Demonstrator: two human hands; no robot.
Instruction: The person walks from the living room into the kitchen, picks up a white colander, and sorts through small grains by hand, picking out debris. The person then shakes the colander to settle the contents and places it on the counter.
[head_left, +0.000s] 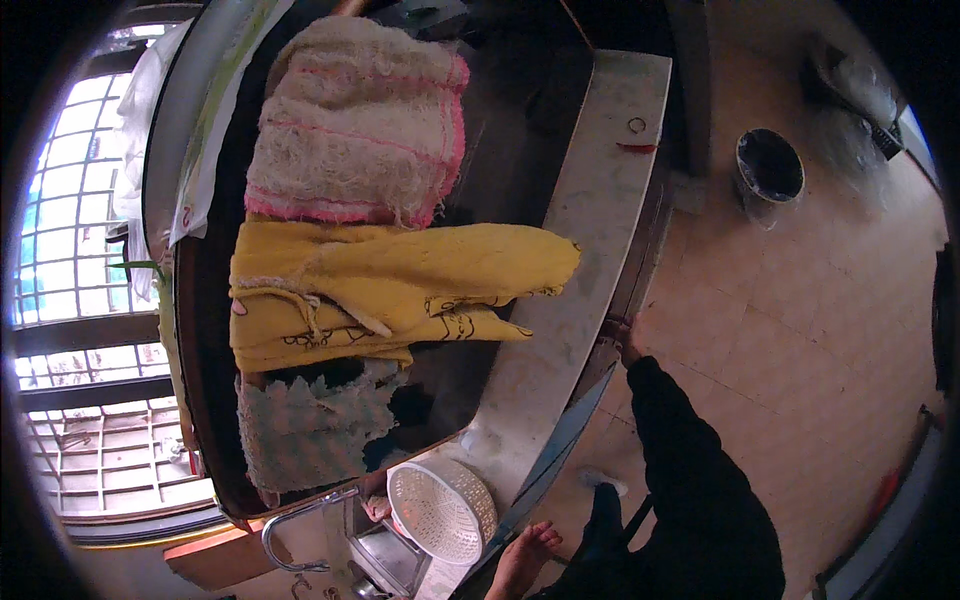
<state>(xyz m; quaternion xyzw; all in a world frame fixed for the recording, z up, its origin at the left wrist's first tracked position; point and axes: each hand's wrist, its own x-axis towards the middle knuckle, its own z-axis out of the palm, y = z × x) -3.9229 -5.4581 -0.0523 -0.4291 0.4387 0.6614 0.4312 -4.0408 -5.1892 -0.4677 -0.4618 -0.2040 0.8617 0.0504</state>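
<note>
Beside the counter front, my right hand (632, 341), in a dark sleeve, touches the brown cabinet front (609, 341). Its fingers are dim and partly hidden, so their grip is unclear. My left hand (526, 559) is low in the picture near the counter's edge, with fingers slightly apart and nothing in it. Between the hands runs a bluish panel (566, 442) along the counter (551, 315). Left of them are a frayed white cloth (356, 124) with pink edging, a yellow printed cloth (390, 277) and a ragged grey-green cloth (315, 435), side by side over a dark surface.
A white plastic colander (442, 514) stands by the metal sink (390, 562) and curved faucet (289, 525). A red chilli-like thing (636, 148) and a small ring (636, 125) lie on the counter. A lined bin (770, 166) stands on the tiled floor (780, 300). A barred window (82, 225) is at left.
</note>
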